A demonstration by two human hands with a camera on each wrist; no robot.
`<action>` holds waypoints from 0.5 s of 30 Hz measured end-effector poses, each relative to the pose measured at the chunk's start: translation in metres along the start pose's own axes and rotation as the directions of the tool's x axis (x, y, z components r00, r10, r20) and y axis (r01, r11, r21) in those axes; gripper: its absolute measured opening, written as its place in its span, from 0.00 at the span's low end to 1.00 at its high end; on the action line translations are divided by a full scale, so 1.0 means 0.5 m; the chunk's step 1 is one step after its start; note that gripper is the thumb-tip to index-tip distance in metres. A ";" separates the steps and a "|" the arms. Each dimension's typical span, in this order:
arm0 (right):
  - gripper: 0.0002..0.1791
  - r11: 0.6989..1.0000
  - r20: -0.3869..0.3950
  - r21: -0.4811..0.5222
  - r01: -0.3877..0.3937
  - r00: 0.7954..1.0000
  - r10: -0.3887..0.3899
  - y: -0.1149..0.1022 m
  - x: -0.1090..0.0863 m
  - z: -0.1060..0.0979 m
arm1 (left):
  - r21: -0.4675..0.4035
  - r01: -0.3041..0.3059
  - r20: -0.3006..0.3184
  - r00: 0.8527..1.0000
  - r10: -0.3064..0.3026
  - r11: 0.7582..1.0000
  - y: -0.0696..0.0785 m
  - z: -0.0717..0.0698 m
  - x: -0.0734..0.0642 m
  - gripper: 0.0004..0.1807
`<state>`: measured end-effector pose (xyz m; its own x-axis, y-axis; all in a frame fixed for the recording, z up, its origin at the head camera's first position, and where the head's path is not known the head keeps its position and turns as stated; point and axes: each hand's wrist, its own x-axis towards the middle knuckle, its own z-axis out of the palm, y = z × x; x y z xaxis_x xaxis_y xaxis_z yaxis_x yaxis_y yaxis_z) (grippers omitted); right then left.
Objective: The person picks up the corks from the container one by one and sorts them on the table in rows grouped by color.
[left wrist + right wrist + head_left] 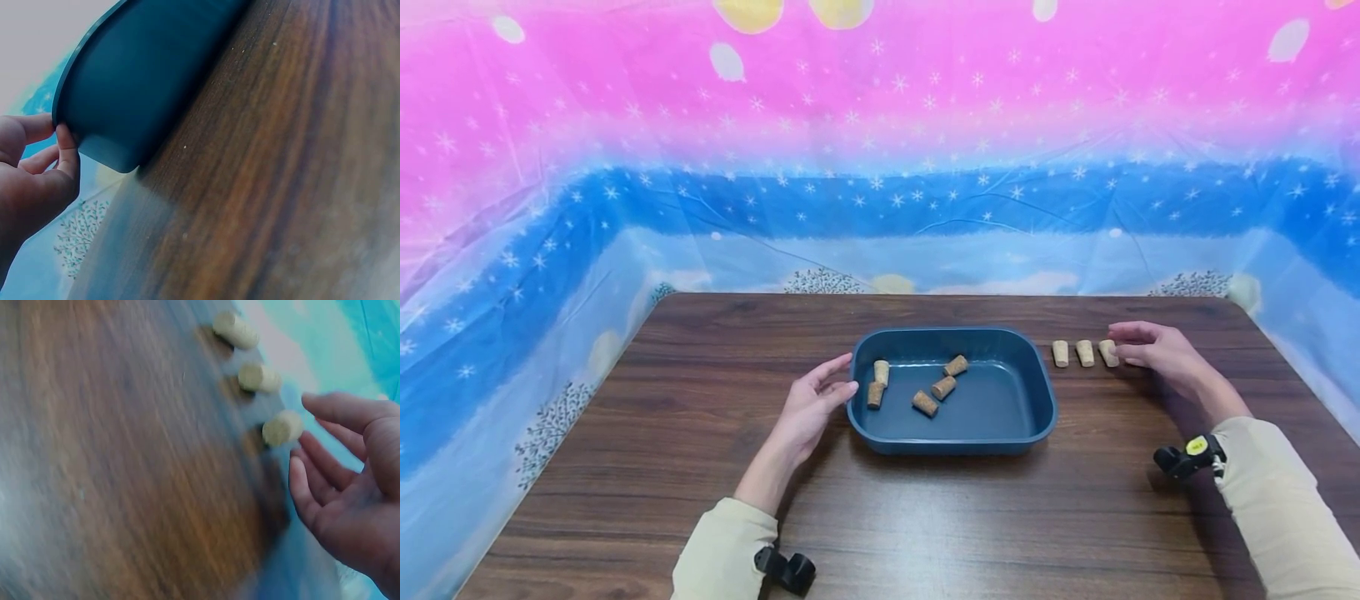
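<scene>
A dark blue rectangular basin (pixel 953 445) stands on the table, and my left hand (pixel 806 408) pinches its left rim between thumb and fingers. The left wrist view shows the same grip on the basin's edge (pixel 125 81). Inside lie several corks: a pale cork (pixel 882 370) touching a brown cork (pixel 876 397) at the left, and three brown ones nearer the middle, one of them a speckled cork (pixel 925 404). To the right of the basin, three pale corks stand in a row. My right hand (pixel 1165 358) is beside the rightmost cork (pixel 284 429), fingers parted around its near side without gripping it.
Brown wood-grain table (pixel 970 525) lies under everything. A pink and blue snowflake-printed cloth (pixel 880 192) hangs behind and along both sides of the table. The middle pale cork (pixel 1085 353) and the leftmost pale cork (pixel 1060 353) stand close to the basin's right rim.
</scene>
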<state>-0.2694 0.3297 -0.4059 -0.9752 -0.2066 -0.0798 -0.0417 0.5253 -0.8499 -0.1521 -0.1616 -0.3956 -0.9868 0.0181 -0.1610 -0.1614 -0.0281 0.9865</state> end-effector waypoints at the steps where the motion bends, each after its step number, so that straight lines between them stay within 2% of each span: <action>1: 0.31 1.000 -0.009 -0.014 -0.004 1.000 0.004 -0.004 0.001 0.001 | -0.001 -0.001 0.000 1.000 0.001 1.000 0.000 0.000 0.000 0.26; 4: 0.30 0.998 -0.048 -0.059 -0.023 0.999 0.021 -0.026 0.004 0.006 | -0.005 -0.002 0.001 1.000 0.002 1.000 0.000 0.000 0.000 0.26; 8: 0.28 0.987 -0.083 -0.161 0.012 0.996 -0.025 -0.073 0.000 0.014 | -0.004 0.002 0.002 1.000 -0.002 1.000 0.000 0.001 -0.001 0.26; 12: 0.28 0.973 -0.052 -0.223 0.063 0.996 -0.076 -0.130 -0.011 0.029 | 0.000 0.001 -0.002 1.000 -0.001 1.000 0.000 0.002 -0.001 0.26; 15: 0.27 0.973 -0.019 -0.209 0.095 0.995 -0.102 -0.168 -0.015 0.047 | -0.005 -0.001 -0.010 1.000 0.001 1.000 0.001 0.003 0.000 0.25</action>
<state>-0.2534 0.2679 -0.3461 -0.9699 -0.2427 0.0170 -0.1790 0.6644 -0.7256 -0.1522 -0.1599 -0.3953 -0.9871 0.0080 -0.1602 -0.1603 -0.0334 0.9865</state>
